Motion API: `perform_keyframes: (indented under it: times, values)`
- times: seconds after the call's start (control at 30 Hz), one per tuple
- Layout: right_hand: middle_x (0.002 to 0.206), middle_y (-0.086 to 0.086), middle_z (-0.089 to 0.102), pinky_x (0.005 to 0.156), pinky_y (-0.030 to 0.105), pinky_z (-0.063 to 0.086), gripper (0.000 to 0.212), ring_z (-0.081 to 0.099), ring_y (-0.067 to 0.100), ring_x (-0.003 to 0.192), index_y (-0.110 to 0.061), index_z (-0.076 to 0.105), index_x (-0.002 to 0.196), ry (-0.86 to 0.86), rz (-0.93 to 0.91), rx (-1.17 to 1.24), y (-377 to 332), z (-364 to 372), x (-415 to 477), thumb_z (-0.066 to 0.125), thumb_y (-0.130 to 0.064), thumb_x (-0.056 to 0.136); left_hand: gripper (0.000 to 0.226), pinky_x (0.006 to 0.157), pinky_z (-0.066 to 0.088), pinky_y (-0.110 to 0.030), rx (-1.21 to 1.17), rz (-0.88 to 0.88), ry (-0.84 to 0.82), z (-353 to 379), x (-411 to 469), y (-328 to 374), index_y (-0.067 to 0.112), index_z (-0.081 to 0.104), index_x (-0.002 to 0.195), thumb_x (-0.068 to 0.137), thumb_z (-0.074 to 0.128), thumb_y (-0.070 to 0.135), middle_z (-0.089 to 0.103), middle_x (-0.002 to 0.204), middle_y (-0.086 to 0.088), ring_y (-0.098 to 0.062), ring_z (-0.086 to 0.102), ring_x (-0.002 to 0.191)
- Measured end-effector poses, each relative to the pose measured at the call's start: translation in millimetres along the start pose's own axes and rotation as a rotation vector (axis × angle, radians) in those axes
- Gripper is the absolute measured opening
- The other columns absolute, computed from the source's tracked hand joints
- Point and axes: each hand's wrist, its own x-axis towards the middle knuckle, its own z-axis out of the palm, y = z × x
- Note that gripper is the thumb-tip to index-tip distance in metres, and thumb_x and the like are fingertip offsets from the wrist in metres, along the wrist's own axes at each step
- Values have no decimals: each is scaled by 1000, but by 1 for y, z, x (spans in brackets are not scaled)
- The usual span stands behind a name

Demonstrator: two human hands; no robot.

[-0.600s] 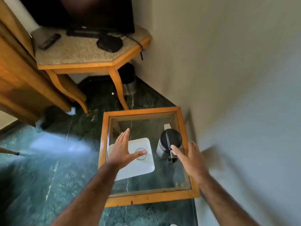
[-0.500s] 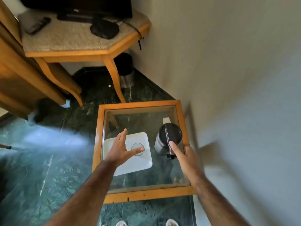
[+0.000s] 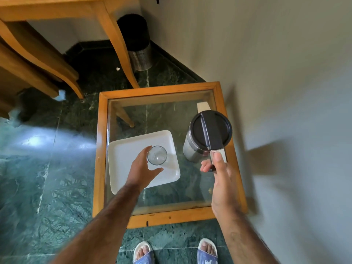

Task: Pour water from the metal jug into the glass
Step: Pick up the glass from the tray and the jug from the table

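Observation:
A metal jug [image 3: 192, 151] with a black lid stands on the right side of a glass-topped wooden table [image 3: 102, 157]. My right hand [image 3: 222, 181] is closed on its handle, with the thumb on top and the fingers curled underneath. A clear empty glass [image 3: 157, 155] stands upright on a white square tray [image 3: 127, 151] to the left of the jug. My left hand [image 3: 142, 169] cups around the glass from the near left. Its fingers reach the rim, its thumb sits just below the glass, and it is not closed on it.
A wall runs close along the table's right side. Beyond the table are a wooden table leg [image 3: 122, 54] and a black-and-steel bin [image 3: 140, 48] in the corner. The floor is green marble. My sandalled feet [image 3: 143, 252] stand at the table's near edge.
Both hands have moved forward. The right went from hovering beside the jug to gripping its handle, and the left dropped from above the tray to around the glass. The view tilted downward.

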Motion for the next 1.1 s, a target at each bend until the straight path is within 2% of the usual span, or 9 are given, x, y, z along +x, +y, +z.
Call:
perform_keyframes:
  times: [0.1, 0.23, 0.4, 0.53, 0.67, 0.8, 0.87, 0.93, 1.1]
  values:
    - [71, 3, 58, 84, 37, 44, 66, 58, 18, 79, -16, 57, 63, -11, -44, 81, 7, 1, 2, 65, -78, 82, 76, 102, 54, -39, -64, 18, 53, 9, 5, -6, 29, 52, 136, 73, 94, 26, 63, 135, 6, -15, 59, 114]
    - [69, -2, 50, 69, 30, 33, 66, 50, 12, 74, -21, 51, 60, -85, -41, 105, 12, -2, 9, 67, -83, 77, 74, 93, 53, -29, -140, 11, 76, 17, 11, -7, 33, 51, 132, 72, 94, 29, 62, 125, 13, -17, 60, 109]
    - [63, -4, 44, 85, 41, 31, 48, 42, 18, 69, -29, 57, 65, -127, -71, 166, 9, -8, 16, 72, -71, 84, 74, 97, 55, -32, -185, 19, 94, 12, 8, -3, 35, 52, 133, 73, 93, 31, 62, 125, 13, -17, 61, 111]
    - [57, -9, 43, 67, 31, 33, 46, 39, 12, 57, -27, 57, 61, -83, -74, 205, -19, -11, 28, 75, -60, 87, 72, 96, 54, -29, -200, 53, 120, -10, -4, 11, 38, 52, 131, 73, 93, 31, 62, 124, 13, -16, 61, 112]
    - [54, -6, 40, 64, 35, 29, 49, 37, 14, 56, -24, 53, 54, -125, -77, 166, -43, -19, 16, 72, -52, 89, 68, 99, 56, -34, -210, 105, 132, -50, -16, 41, 36, 55, 129, 73, 94, 26, 64, 124, 10, -17, 61, 114]
    - [50, -2, 40, 66, 36, 33, 57, 38, 17, 56, -19, 49, 50, -157, -78, 161, -86, -28, -11, 78, -57, 82, 69, 102, 57, -39, -264, 155, 125, -94, -42, 80, 27, 58, 131, 73, 95, 21, 68, 126, 4, -22, 63, 118]
    - [51, -1, 39, 67, 36, 34, 56, 39, 17, 56, -18, 49, 51, -177, -89, 160, -111, -30, -26, 75, -55, 84, 68, 98, 57, -28, -280, 172, 126, -115, -60, 100, 35, 57, 128, 73, 94, 26, 66, 123, 13, -20, 64, 118]
    - [50, 1, 38, 67, 36, 35, 58, 39, 17, 54, -16, 45, 51, -173, -105, 152, -143, -33, -42, 73, -55, 84, 67, 99, 57, -31, -321, 190, 117, -137, -83, 123, 38, 58, 126, 71, 94, 30, 66, 122, 17, -17, 64, 117]
    - [41, -3, 33, 47, 22, 32, 58, 31, 12, 41, -19, 41, 43, -211, -206, 150, -237, -31, -75, 75, -52, 77, 69, 106, 53, -42, -415, 211, 71, -187, -142, 171, 43, 61, 122, 62, 95, 42, 71, 118, 21, -17, 67, 117]
